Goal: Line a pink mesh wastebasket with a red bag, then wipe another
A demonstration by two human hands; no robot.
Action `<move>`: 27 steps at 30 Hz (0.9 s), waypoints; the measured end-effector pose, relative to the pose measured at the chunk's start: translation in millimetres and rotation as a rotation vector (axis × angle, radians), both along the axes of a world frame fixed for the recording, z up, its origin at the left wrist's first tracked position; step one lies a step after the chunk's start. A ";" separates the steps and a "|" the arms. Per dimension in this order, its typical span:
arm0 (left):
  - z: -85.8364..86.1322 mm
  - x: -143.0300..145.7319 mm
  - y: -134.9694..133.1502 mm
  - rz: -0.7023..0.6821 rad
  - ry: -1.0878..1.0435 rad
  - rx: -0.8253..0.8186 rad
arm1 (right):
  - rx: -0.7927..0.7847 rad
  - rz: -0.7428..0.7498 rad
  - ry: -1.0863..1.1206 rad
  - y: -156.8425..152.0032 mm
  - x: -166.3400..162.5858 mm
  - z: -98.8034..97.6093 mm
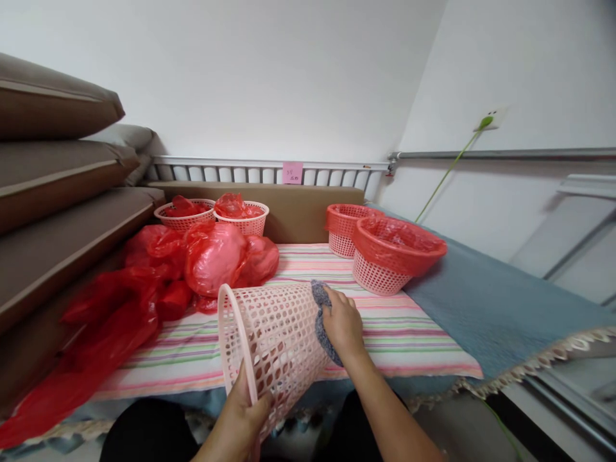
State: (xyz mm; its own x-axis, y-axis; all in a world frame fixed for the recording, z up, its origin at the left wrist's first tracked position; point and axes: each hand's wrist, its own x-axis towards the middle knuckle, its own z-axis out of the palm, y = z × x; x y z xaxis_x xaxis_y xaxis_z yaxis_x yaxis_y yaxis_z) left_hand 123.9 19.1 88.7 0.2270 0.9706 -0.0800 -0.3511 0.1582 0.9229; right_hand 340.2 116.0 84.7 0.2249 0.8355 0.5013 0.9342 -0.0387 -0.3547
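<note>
A pink plastic mesh basket (269, 333) lies tipped on its side above a striped cloth, its open mouth toward the left. My left hand (243, 414) grips its rim at the lower front, thumb inside the mouth. My right hand (342, 324) presses a grey cloth (321, 321) against the basket's bottom end, fingers closed on the cloth.
A heap of red plastic bags (192, 269) lies to the left. Two pink baskets with red bags (214, 215) stand behind it. Two more baskets lined in red (392, 253) stand at the right on the striped cloth (409, 330). Brown cushions (58, 192) are stacked on the left.
</note>
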 end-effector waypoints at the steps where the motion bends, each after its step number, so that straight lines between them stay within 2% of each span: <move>1: -0.6 0.0 0.2 0.005 0.005 -0.002 | 0.008 0.001 -0.005 -1.3 -1.0 -0.4; 9: 0.6 -1.6 -1.3 0.020 -0.019 -0.004 | 0.014 0.011 0.070 -6.9 -17.1 5.9; 18: -5.3 -0.9 3.3 0.035 -0.048 0.024 | 0.035 0.405 0.112 -46.5 -96.0 40.9; 23: -8.8 0.9 2.2 0.082 -0.049 0.000 | 0.012 0.497 0.123 -56.3 -110.2 57.6; 27: -15.4 1.5 3.0 0.037 0.037 0.060 | 0.003 0.580 0.113 -67.8 -119.8 62.2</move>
State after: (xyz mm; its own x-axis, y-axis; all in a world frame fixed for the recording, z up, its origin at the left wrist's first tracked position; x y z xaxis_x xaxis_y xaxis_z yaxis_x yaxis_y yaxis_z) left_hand 125.4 22.1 73.2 0.1889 0.9816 -0.0287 -0.3209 0.0893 0.9429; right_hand 220.5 48.2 146.9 -0.2159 0.8365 0.5037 0.7592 0.4682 -0.4521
